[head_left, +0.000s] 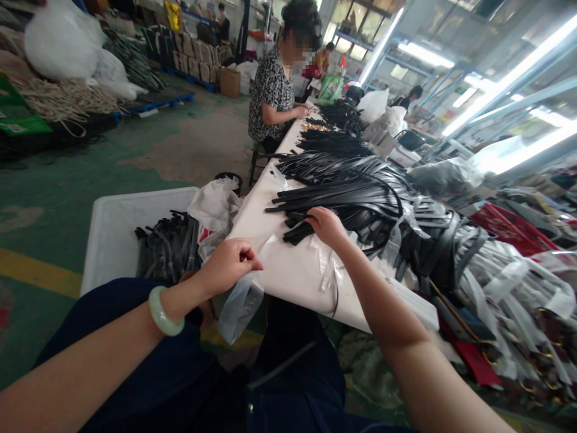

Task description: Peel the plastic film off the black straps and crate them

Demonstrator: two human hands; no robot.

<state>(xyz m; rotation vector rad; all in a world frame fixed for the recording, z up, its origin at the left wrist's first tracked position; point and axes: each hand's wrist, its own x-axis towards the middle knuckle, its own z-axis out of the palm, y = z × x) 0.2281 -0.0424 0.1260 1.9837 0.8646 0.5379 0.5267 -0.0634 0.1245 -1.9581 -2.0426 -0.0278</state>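
Black flat straps [333,195] lie in a long heap across the white table. My right hand [327,225] is over their near ends, its fingers closed on a black strap. My left hand [232,261] is at the table's left edge, thumb and fingers pinched together. What they hold, if anything, I cannot make out. Just under its fingertips a clear plastic strip [241,307] hangs over the table edge. White plastic strips [329,264] lie on the table below my right hand.
A white bin [144,201] with dark bundled straps [169,246] stands left of the table [288,276]. A white bag [214,201] leans between them. A co-worker [274,90] sits farther along the table. Plastic-wrapped straps [505,288] pile up at the right.
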